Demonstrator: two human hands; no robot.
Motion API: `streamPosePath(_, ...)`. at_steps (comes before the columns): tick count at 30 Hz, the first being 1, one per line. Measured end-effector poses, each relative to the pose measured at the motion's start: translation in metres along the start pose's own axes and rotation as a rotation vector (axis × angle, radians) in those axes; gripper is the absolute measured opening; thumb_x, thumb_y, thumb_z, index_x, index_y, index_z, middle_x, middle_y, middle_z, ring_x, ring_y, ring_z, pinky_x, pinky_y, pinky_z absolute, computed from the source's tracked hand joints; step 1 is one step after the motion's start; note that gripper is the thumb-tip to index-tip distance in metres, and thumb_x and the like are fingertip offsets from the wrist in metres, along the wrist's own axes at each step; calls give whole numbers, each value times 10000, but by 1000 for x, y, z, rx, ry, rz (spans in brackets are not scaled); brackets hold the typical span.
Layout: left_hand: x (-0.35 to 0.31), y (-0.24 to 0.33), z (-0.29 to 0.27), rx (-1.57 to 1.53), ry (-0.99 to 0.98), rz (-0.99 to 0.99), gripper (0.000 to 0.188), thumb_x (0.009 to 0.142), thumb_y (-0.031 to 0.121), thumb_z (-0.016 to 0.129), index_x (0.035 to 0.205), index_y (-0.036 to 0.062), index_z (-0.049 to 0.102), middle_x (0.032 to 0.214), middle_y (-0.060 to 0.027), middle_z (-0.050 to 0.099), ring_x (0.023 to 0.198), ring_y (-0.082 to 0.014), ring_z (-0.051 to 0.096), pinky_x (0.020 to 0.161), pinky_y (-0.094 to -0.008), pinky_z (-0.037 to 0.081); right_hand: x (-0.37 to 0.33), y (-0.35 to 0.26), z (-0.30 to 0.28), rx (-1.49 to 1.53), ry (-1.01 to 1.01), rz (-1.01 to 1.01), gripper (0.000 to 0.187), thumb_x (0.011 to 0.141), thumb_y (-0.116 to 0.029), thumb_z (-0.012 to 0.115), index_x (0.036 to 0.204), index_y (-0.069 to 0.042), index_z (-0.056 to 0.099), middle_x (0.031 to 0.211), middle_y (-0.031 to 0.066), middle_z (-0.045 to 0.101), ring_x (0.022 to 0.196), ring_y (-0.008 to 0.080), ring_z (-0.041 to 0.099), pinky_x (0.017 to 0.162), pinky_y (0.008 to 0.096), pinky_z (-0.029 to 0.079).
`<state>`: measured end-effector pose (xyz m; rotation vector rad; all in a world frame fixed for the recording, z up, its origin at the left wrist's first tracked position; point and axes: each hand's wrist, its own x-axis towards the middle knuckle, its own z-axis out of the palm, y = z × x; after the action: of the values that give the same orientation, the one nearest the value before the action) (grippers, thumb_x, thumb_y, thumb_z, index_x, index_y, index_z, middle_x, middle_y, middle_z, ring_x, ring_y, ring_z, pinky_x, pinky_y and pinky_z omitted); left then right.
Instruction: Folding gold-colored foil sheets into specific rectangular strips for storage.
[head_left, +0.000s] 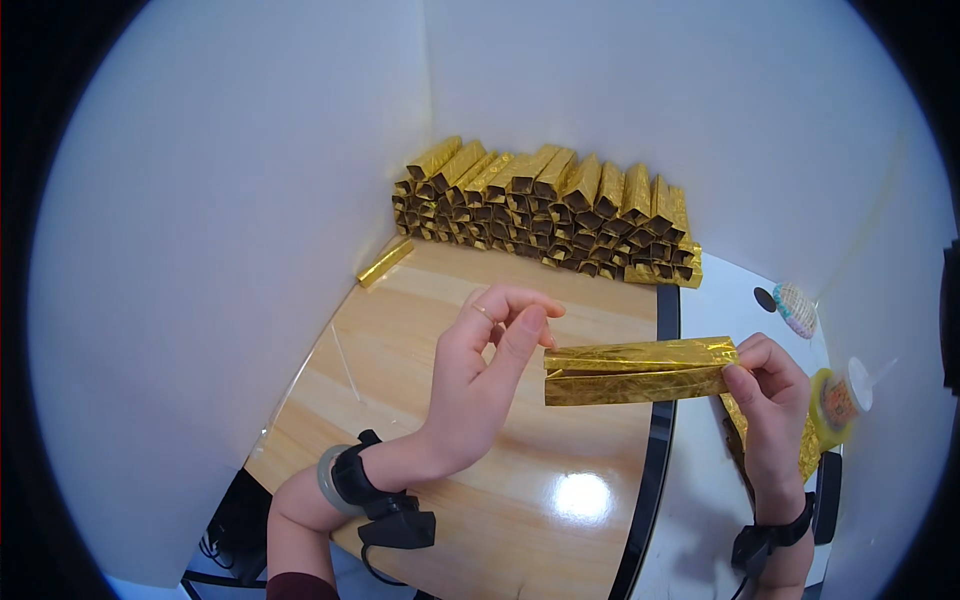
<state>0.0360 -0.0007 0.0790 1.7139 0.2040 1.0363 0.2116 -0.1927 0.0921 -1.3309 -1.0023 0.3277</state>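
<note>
My right hand [772, 395] pinches the right end of a gold foil paper sleeve [640, 375] between thumb and fingers. The sleeve is long and narrow, held level above the table, with a lengthwise gap along its facing side. Close to its left end is my left hand [490, 365], fingers loosely bent and the thumb raised near the index finger, holding nothing that I can see. Whether a fingertip touches the sleeve's end is unclear. At the back, many similar gold sleeves [540, 205] lie stacked in rows, their open ends facing me.
One gold piece [385, 262] lies apart at the table's left edge. Under my right hand, more gold foil [808, 450] rests on the white surface, beside a cup [848, 388]. A patterned pad [795, 310] and a dark disc [765, 299] lie farther back. White walls enclose the wooden table [430, 545].
</note>
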Motion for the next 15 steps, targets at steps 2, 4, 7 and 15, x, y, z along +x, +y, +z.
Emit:
streamPosePath(2, -2, 0, -2, 98, 13, 79, 151, 900, 157, 622, 1029, 80, 634, 891, -11, 554, 842, -105, 511, 706, -250, 385, 1, 2, 2, 15, 16, -14, 103, 888, -54, 645, 839, -9, 566, 843, 10, 529, 761, 66, 499, 705, 208, 419)
streamPosePath(4, -3, 3, -1, 195, 29, 160, 194, 846, 138, 681, 1032, 98, 647, 891, -11, 553, 857, -128, 502, 701, -257, 382, 2, 5, 2, 23, 32, -37, 101, 891, -49, 639, 839, -10, 561, 847, 11, 528, 764, 64, 495, 704, 205, 414)
streamPosePath(7, -5, 9, 2, 297, 39, 259, 264, 781, 82, 733, 1036, 97, 667, 900, -12, 567, 868, -141, 495, 710, -258, 383, 1, 5, 3, 8, 53, -70, 93, 890, -35, 632, 838, -12, 558, 853, 12, 528, 763, 60, 487, 697, 201, 404)
streamPosePath(15, -3, 6, 3, 53, 103, 111, 267, 768, 32, 740, 1025, 99, 723, 892, -31, 668, 877, -136, 520, 748, -264, 426, -6, 4, 6, 50, 33, -48, 100, 859, -28, 660, 825, -10, 567, 842, 17, 537, 747, 70, 488, 670, 202, 395)
